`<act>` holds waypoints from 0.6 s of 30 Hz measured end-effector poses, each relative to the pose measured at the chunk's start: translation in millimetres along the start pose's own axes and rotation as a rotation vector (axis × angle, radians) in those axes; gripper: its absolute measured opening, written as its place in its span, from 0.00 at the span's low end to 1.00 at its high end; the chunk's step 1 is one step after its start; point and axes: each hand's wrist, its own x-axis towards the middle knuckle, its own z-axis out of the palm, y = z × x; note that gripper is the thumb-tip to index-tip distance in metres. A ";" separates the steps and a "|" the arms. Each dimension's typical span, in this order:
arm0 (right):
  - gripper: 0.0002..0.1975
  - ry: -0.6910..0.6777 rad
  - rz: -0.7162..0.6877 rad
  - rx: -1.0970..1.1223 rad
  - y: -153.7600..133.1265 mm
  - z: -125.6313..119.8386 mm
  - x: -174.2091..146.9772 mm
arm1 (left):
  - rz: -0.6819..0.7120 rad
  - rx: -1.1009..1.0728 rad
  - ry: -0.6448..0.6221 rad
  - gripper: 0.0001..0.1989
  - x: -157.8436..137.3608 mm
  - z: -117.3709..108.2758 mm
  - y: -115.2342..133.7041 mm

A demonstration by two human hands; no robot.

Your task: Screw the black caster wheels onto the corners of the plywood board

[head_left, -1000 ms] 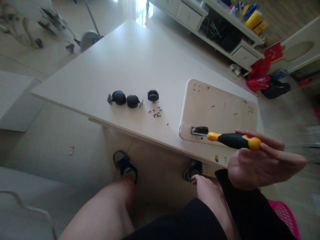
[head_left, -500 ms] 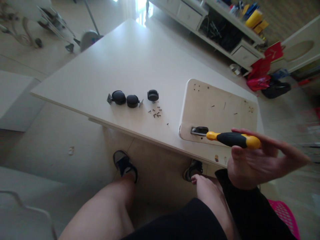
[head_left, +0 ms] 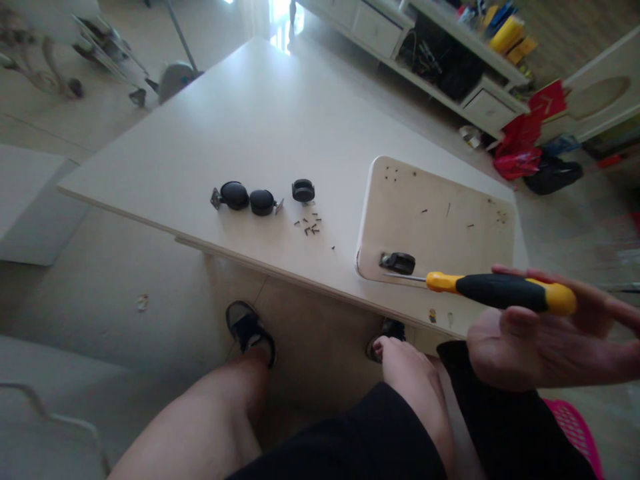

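- Toward the lower right, the right hand point(head_left: 545, 347) is holding a yellow-and-black screwdriver point(head_left: 500, 291); thumb and fingers are standing well apart, pinching the handle loosely between them, with no tight fist forming. Such a light hold is probably leaving the handle free to turn.
- Near the right knee, the left hand point(head_left: 389, 350) is resting with its fingers seemingly bent; whether it is holding anything, I cannot tell. It is perhaps just resting while the other hand is managing the tool.
- Ahead of the right hand, the screwdriver's shaft is pointing leftward over the pale board point(head_left: 425, 233), its tip showing just beside the metal plate point(head_left: 385, 260) of a black caster point(head_left: 401, 263). Whether the tip is touching the board, I cannot tell.
- Around that caster, the board is lying flat on the white table point(head_left: 280, 120), small holes showing near its corners. Two dark screws point(head_left: 425, 211) point(head_left: 470, 225) are lying farther back on it, probably for easy reach.
- Left of the board, a group of screws point(head_left: 315, 231) is lying beside three loose casters point(head_left: 303, 190), seemingly gathered to keep small parts together. One stray screw point(head_left: 333, 248) is sitting nearer the board.
- Beyond the table, a white cabinet point(head_left: 375, 30) and a red bag point(head_left: 517, 157) are standing.
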 end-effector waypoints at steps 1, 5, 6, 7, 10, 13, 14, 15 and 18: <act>0.26 0.008 0.014 0.013 -2.4 0.5 1.1 | -0.007 0.020 -0.031 0.23 -3.4 -11.7 -4.2; 0.20 0.094 0.182 0.017 -12.8 7.9 3.2 | -0.030 -0.038 -0.057 0.22 -9.5 -46.9 -21.6; 0.18 0.115 0.211 0.037 -14.5 8.9 4.3 | -0.042 -0.053 -0.040 0.21 -9.7 -51.4 -26.6; 0.17 0.129 0.251 0.067 -15.1 8.5 6.0 | -0.060 -0.075 -0.006 0.20 -9.5 -54.3 -31.8; 0.20 0.147 0.462 0.176 -7.4 -2.8 13.7 | -0.109 -0.203 0.162 0.15 -5.6 -54.5 -48.1; 0.22 0.169 0.695 0.219 18.8 -28.2 21.2 | -0.178 -0.587 0.331 0.16 5.5 -46.4 -65.7; 0.21 0.189 0.758 0.211 31.4 -38.6 22.7 | -0.196 -0.763 0.397 0.16 10.7 -43.0 -71.8; 0.21 0.222 0.820 0.209 45.2 -49.5 23.6 | -0.209 -0.924 0.477 0.16 16.4 -39.7 -77.7; 0.21 0.294 1.062 0.199 89.5 -84.1 23.3 | -0.271 -1.084 0.557 0.16 33.5 -31.7 -92.1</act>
